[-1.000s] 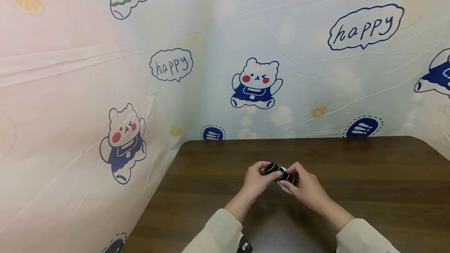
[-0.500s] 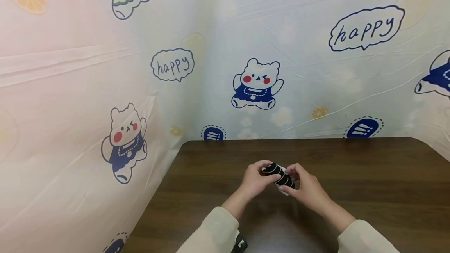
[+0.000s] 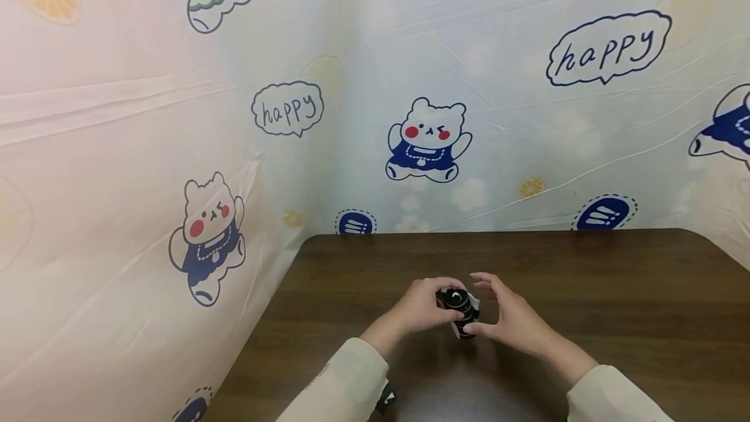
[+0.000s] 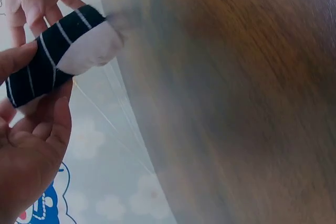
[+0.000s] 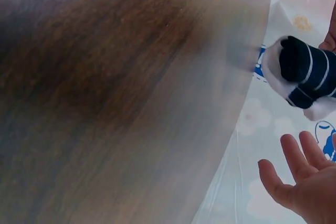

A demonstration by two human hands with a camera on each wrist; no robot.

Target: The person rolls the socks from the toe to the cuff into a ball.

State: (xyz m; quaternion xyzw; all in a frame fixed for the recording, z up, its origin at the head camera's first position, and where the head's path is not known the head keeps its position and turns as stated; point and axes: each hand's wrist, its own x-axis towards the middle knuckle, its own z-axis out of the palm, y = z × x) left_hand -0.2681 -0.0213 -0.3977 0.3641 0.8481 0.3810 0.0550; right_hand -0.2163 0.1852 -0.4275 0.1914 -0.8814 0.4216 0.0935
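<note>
A rolled-up sock (image 3: 463,311), black with thin white stripes and a white patch, is held over the table. My left hand (image 3: 418,308) grips one end of it between thumb and fingers. In the left wrist view the striped sock (image 4: 58,51) slants across, its white patch facing the camera. My right hand (image 3: 512,311) is at the sock's right side, fingers spread and thumb close to its lower end. The right wrist view has the right hand's fingers (image 5: 299,163) loosely extended below the sock (image 5: 310,74), with a gap between them.
A dark brown wooden table (image 3: 586,292) lies beneath both hands. Behind it and to the left hangs a pale curtain (image 3: 498,70) printed with bears, orange slices and "happy" bubbles. A small black object (image 3: 385,399) shows beside the left sleeve.
The sock has swung from a slant to nearly upright and moved slightly nearer. My right hand has loosened from it and spread its fingers, while the left keeps its grip.
</note>
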